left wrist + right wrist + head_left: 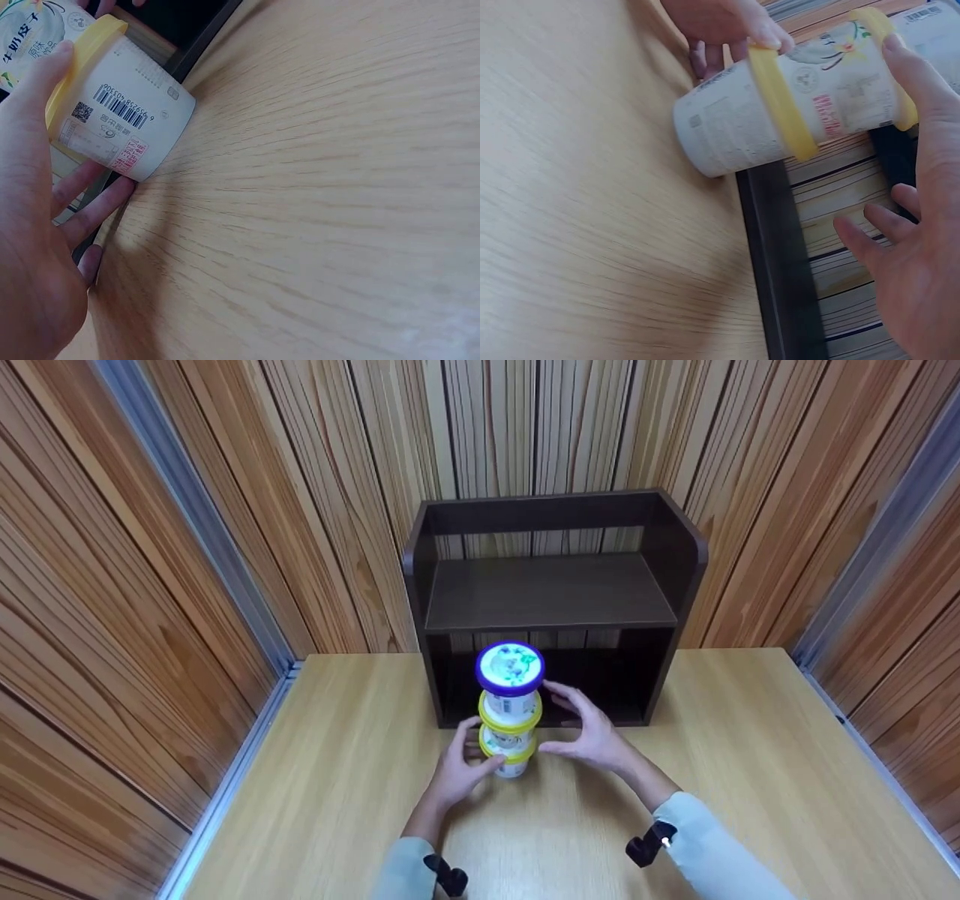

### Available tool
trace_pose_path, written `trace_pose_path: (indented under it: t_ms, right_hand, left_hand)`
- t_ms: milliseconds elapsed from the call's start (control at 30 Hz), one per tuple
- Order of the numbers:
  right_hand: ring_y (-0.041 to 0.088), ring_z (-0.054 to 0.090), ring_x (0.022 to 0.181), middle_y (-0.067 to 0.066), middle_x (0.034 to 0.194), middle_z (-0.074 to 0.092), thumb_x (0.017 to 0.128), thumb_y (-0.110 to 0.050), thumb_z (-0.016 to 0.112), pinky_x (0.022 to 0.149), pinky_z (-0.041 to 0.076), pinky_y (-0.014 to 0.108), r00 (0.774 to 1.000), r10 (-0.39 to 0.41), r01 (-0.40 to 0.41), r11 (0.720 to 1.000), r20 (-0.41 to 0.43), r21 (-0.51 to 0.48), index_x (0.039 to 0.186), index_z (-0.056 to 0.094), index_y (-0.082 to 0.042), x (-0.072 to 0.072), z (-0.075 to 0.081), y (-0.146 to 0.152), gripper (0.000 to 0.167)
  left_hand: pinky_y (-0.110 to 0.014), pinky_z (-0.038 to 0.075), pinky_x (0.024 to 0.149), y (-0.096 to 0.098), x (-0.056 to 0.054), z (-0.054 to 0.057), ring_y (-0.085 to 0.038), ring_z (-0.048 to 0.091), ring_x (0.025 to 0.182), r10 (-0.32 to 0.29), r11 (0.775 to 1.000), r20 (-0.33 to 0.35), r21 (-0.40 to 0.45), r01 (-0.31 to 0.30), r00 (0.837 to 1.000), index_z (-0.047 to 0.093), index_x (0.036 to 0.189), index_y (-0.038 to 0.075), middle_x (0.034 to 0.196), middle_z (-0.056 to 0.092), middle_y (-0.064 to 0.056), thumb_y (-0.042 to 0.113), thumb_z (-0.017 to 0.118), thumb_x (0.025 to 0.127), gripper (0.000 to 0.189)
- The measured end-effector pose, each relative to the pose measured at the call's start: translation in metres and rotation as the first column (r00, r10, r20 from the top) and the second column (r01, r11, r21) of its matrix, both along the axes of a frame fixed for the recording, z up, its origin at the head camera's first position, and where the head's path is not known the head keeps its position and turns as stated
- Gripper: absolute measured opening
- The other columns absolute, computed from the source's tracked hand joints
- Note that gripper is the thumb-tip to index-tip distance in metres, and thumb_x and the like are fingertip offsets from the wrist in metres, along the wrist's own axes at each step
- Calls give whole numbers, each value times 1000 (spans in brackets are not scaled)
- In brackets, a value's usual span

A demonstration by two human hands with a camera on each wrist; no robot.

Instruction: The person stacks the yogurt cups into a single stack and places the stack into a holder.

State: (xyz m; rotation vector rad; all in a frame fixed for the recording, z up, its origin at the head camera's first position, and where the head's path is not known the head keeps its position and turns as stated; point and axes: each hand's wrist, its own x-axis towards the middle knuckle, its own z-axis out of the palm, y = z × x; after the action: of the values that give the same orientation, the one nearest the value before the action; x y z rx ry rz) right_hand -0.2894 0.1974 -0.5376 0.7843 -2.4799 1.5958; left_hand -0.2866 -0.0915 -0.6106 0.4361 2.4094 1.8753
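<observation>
Three round tubs stand stacked on the table: a tub with a blue-purple lid (510, 667) on top, a middle tub with a yellow lid (512, 720), and a yellow-lidded bottom tub (124, 97) with a barcode. My left hand (459, 769) is at the stack's lower left, its thumb along the bottom tub's yellow rim; its loose fingers extend beside and behind that tub. On the other side my right hand (592, 735) is spread beside the upper tubs. Its thumb (919, 79) lies at the middle tub's yellow rim in the right wrist view, with the other fingers (885, 225) apart from the tubs.
Directly behind the stack stands a dark brown two-level shelf (551, 592), its lower front edge close to the tubs. Wood-patterned panels (360, 510) enclose the light wooden table (337, 780) at the back and both sides.
</observation>
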Motion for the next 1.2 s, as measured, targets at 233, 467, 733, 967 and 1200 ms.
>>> trace_pose_path:
  t_ms: [233, 467, 733, 967, 1200]
  right_hand:
    - [67, 38, 160, 32, 179, 35, 88, -15, 98, 122, 46, 80, 996, 42, -39, 999, 82, -36, 171, 38, -1, 1, -13, -4, 104]
    - [65, 43, 157, 35, 176, 37, 89, -16, 97, 120, 48, 80, 989, 49, -44, 998, 141, -36, 170, 36, 3, 3, -25, -10, 104]
    - [60, 51, 155, 32, 173, 45, 95, -19, 93, 123, 50, 73, 983, 37, -29, 999, 182, -44, 169, 40, 0, 6, -38, -17, 93]
    - [59, 53, 153, 32, 170, 46, 96, -20, 92, 121, 57, 63, 970, 17, -4, 999, 242, -55, 170, 40, -3, 8, -47, -24, 92]
    - [56, 59, 149, 30, 171, 46, 96, -19, 92, 111, 66, 44, 961, 39, -12, 995, 275, -100, 171, 40, -7, 9, -54, -30, 92]
  left_hand:
    - [-57, 60, 116, 0, -2, -1, -36, 72, 129, -15, 1000, -26, 4, 15, 1000, 43, 165, 13, 143, 68, -22, 26, 84, 104, 75]
    - [-58, 59, 116, 0, -2, -1, -37, 71, 129, -16, 1000, -35, 3, 16, 999, 43, 165, 12, 143, 68, -24, 25, 83, 104, 74]
    - [-60, 58, 118, 0, -1, -2, -40, 71, 131, -16, 1000, -27, 6, 16, 1000, 42, 165, 10, 143, 67, -26, 23, 83, 103, 75]
    - [-58, 59, 118, 0, 0, -2, -38, 71, 131, -11, 1000, -18, 2, 11, 1000, 42, 166, 11, 143, 67, -25, 24, 83, 104, 75]
    - [-57, 61, 115, 0, -1, -1, -38, 72, 128, -7, 1000, -30, -8, 7, 1000, 43, 165, 10, 142, 68, -24, 23, 83, 103, 75]
